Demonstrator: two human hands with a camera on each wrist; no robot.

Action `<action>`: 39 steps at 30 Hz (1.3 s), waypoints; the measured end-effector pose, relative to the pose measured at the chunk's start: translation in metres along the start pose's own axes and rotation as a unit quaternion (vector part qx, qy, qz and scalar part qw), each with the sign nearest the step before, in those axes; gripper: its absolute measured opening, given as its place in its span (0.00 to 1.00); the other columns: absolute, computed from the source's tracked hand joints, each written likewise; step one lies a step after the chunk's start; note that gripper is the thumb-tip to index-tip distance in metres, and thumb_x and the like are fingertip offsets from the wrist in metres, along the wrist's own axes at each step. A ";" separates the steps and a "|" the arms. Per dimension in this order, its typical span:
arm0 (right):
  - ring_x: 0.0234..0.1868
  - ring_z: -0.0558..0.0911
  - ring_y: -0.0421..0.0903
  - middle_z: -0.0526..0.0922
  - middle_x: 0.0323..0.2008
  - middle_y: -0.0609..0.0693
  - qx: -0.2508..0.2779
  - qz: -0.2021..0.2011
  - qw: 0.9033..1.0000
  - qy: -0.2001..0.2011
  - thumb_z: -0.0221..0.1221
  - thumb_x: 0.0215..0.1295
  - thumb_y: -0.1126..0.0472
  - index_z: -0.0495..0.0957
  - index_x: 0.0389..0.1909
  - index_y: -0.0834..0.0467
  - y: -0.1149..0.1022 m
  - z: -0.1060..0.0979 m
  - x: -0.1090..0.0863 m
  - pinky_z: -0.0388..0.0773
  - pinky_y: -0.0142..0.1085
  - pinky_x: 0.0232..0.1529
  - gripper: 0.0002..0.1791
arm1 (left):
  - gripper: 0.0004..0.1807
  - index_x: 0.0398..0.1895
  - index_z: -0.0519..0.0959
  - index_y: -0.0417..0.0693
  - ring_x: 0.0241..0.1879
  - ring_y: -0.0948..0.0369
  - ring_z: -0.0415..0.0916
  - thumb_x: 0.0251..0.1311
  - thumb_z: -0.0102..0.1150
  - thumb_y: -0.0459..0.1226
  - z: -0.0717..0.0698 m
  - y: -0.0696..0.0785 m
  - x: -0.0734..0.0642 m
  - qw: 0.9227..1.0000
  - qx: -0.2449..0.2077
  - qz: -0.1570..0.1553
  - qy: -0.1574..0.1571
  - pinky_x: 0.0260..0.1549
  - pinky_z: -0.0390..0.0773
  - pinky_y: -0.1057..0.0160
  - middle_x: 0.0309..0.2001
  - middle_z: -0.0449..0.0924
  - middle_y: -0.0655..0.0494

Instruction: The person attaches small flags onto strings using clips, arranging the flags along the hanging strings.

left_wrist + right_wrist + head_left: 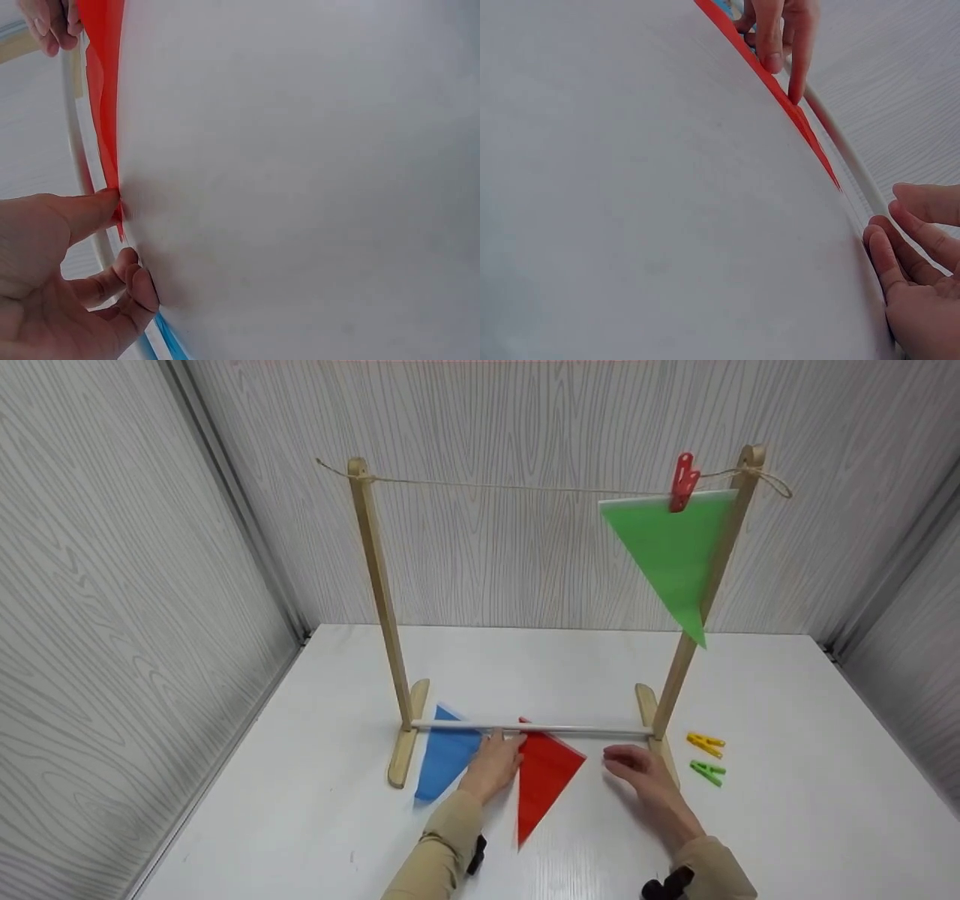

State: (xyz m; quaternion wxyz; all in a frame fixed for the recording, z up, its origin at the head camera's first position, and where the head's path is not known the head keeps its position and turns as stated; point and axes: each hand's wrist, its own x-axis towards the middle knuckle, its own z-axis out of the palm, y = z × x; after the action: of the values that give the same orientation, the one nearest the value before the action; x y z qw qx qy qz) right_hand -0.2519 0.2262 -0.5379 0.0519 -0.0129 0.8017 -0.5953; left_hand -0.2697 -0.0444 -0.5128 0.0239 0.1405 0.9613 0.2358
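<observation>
My left hand (495, 763) rests on the table between the blue triangular flag (448, 755) and the red triangular flag (547, 780). Its thumb touches the edge of the red flag (105, 90) in the left wrist view, while the other fingers bend against the tabletop. To the right of the red flag, my right hand (643, 771) stands low over the table with loosely bent fingers and nothing in them. From the right wrist view, that right hand (919, 262) is apart from the red flag's corner.
A wooden stand (381, 592) carries a string (487, 485) between its posts. A red clothespin (682, 484) holds a green flag (675, 547) there. A white rod (585, 729) joins the feet. Yellow (706, 744) and green (708, 772) clothespins lie right of the stand.
</observation>
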 end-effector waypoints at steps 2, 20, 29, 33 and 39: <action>0.53 0.78 0.46 0.82 0.55 0.58 0.001 0.000 1.000 0.000 0.59 0.72 0.62 0.78 0.59 0.62 0.000 0.000 0.000 0.75 0.21 0.51 0.17 | 0.19 0.64 0.76 0.42 0.64 0.39 0.72 0.73 0.53 0.33 0.001 0.000 0.000 1.000 -0.003 0.003 0.015 0.64 0.73 0.40 0.63 0.73 0.36; 0.51 0.79 0.43 0.82 0.56 0.58 0.002 0.007 1.000 0.004 0.59 0.72 0.61 0.77 0.58 0.63 0.000 0.001 -0.003 0.75 0.21 0.51 0.17 | 0.15 0.58 0.78 0.40 0.45 0.48 0.81 0.69 0.57 0.31 0.006 0.005 0.001 0.998 0.004 0.015 0.064 0.47 0.85 0.50 0.49 0.77 0.41; 0.53 0.79 0.46 0.82 0.56 0.58 -0.003 0.012 1.000 0.001 0.58 0.73 0.62 0.77 0.59 0.62 -0.001 0.001 0.000 0.75 0.21 0.52 0.17 | 0.16 0.59 0.79 0.41 0.46 0.52 0.79 0.70 0.56 0.31 0.004 0.007 0.003 1.000 0.005 0.007 0.028 0.50 0.84 0.52 0.50 0.77 0.42; 0.54 0.78 0.46 0.82 0.56 0.57 -0.005 0.008 1.000 0.001 0.58 0.72 0.62 0.77 0.59 0.62 -0.001 0.001 -0.001 0.74 0.22 0.52 0.17 | 0.15 0.58 0.79 0.42 0.45 0.53 0.79 0.70 0.57 0.32 0.003 0.007 0.003 0.999 0.017 0.013 0.035 0.49 0.84 0.54 0.47 0.77 0.44; 0.54 0.78 0.45 0.81 0.57 0.59 -0.002 -0.005 1.000 -0.002 0.59 0.72 0.61 0.77 0.59 0.63 0.000 0.000 -0.003 0.75 0.22 0.51 0.18 | 0.10 0.51 0.78 0.43 0.42 0.52 0.81 0.69 0.59 0.32 0.002 0.006 0.004 0.999 0.012 0.014 0.039 0.46 0.86 0.54 0.46 0.77 0.44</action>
State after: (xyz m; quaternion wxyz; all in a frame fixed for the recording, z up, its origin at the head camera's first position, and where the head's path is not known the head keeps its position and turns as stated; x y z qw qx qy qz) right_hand -0.2490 0.2264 -0.5382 0.0501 -0.0183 0.8027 -0.5940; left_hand -0.2721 -0.0371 -0.5121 -0.0187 0.1447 0.9623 0.2297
